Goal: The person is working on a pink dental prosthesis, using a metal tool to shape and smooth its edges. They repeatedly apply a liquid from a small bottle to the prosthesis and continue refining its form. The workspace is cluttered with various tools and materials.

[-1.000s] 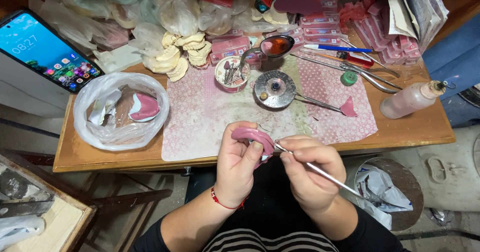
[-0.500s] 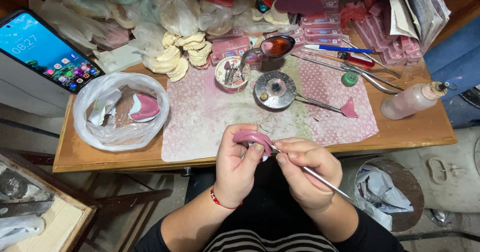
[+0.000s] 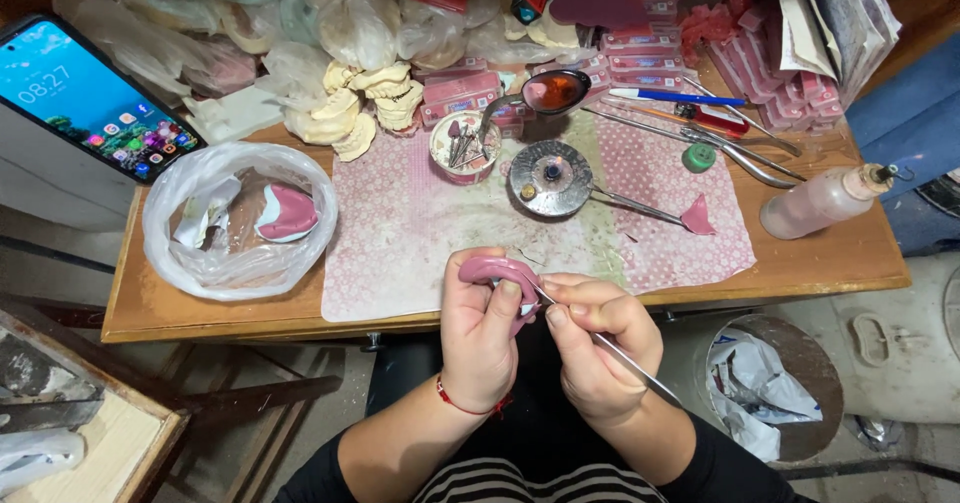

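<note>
A wooden table point(image 3: 820, 263) fills the upper view, with a pink patterned mat point(image 3: 400, 233) spread over its middle. At the left edge sits a clear plastic bag point(image 3: 235, 213) holding pink and white pieces, and beyond it a phone point(image 3: 90, 98) lies propped with its screen lit. Pale plaster casts point(image 3: 360, 103) are heaped at the back, beside stacks of pink wax sheets point(image 3: 650, 48). On the mat stand a small cup of burs point(image 3: 462, 145), a round metal burner point(image 3: 550, 176) and a spoon point(image 3: 553, 91) of red melt (its handle bent down toward the cup). A squeeze bottle point(image 3: 825, 200) lies at the right end, near a blue pen point(image 3: 680, 96). A bin point(image 3: 770, 383) with crumpled paper stands on the floor below.

At the near edge of the table, over the lap, the left hand point(image 3: 480, 348) curls its fingers round a pink wax plate point(image 3: 495, 273), thumb pressed on top. The right hand point(image 3: 600, 353) pinches a thin metal tool point(image 3: 625, 353) like a pen, its tip touching the plate.
</note>
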